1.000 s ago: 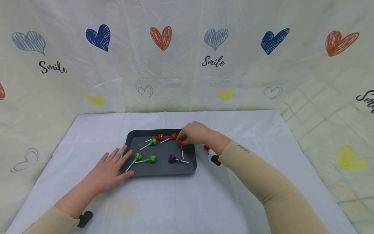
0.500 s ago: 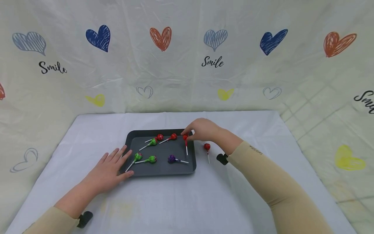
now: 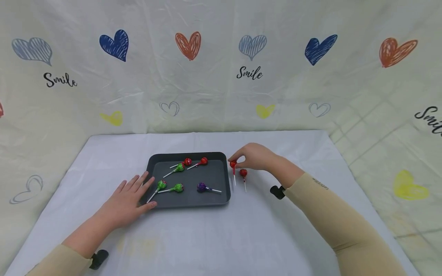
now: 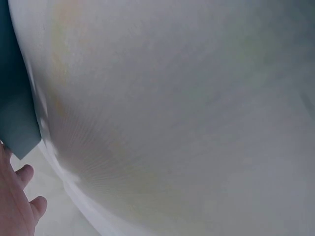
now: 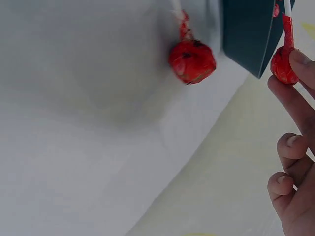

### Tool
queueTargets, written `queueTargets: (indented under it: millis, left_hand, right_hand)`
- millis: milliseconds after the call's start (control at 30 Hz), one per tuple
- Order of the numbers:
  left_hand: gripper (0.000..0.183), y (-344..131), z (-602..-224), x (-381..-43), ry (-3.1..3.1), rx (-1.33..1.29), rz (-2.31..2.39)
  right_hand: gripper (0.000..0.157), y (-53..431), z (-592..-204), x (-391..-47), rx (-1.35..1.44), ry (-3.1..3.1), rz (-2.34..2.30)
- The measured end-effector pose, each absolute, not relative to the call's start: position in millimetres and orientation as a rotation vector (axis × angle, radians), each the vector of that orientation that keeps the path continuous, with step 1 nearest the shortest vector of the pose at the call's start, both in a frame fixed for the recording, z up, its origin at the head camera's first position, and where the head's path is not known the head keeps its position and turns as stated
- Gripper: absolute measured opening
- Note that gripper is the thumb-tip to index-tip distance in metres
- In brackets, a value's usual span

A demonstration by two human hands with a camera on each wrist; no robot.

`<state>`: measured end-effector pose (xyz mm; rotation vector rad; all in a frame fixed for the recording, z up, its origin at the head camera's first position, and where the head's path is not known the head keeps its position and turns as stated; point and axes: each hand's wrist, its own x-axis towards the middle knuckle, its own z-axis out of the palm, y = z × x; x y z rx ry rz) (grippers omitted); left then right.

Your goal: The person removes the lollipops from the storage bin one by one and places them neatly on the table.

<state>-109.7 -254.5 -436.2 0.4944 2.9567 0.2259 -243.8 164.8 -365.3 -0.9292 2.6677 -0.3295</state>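
Note:
Between thumb and forefinger, my right hand (image 3: 257, 156) pinches a red lollipop (image 3: 233, 165) by its wrapped head, stick pointing down, just past the right edge of the dark grey tray (image 3: 193, 203). A second red lollipop (image 3: 243, 173) lies on the cloth to its right; the right wrist view shows its round head (image 5: 192, 61) close up. My left hand (image 3: 126, 205) rests with fingers spread at the tray's left edge. Inside the tray lie green lollipops (image 3: 178, 188), two red ones (image 3: 204, 161) towards the back, and a purple one (image 3: 202, 187) at the front right.
A white cloth (image 3: 207, 245) covers the table. Behind it hangs a pale curtain (image 3: 214, 115) printed with hearts and lettering. The left wrist view shows mostly cloth, with the tray's side (image 4: 19, 98) at its left.
My right hand has carried the red lollipop rightward, from over the tray to beyond its right edge. The red lollipop on the cloth, partly covered before, is in full view. My left hand stays put.

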Motion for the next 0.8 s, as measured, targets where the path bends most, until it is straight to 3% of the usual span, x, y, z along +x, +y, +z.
queueTargets:
  millis: [800]
  left_hand:
    - [0.088,-257,-440,-110,2.96,0.502,0.246]
  right_hand:
    - [0.034,220,-376,-237,-0.784,2.671,-0.256]
